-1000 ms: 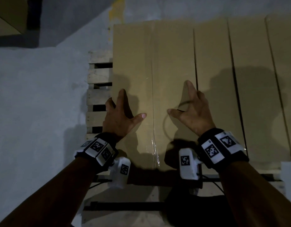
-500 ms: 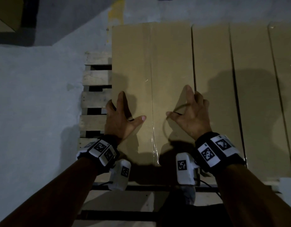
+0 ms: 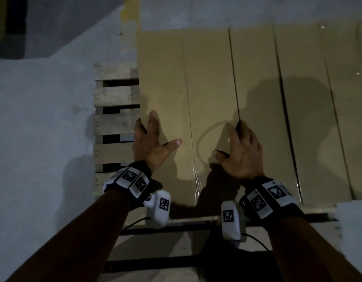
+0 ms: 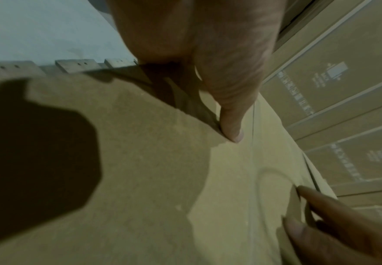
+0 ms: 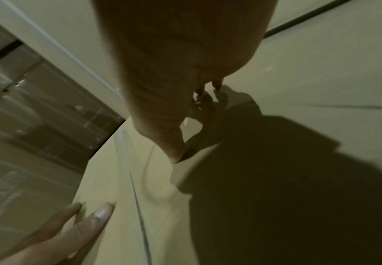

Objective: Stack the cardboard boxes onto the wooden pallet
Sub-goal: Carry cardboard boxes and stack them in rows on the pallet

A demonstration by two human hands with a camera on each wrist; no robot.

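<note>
wooden pallet on grey floor — dim

A pale grey concrete floor is spreading out to the left of the fingers, mottled and scuffed. Beyond the fingertips a yellow painted mark is fading on the floor, and far off to their upper left a dark shadowed recess is cutting across it. Light is falling from behind, throwing hard shadows ahead of the fingers, while the surroundings are lying dim.
</note>
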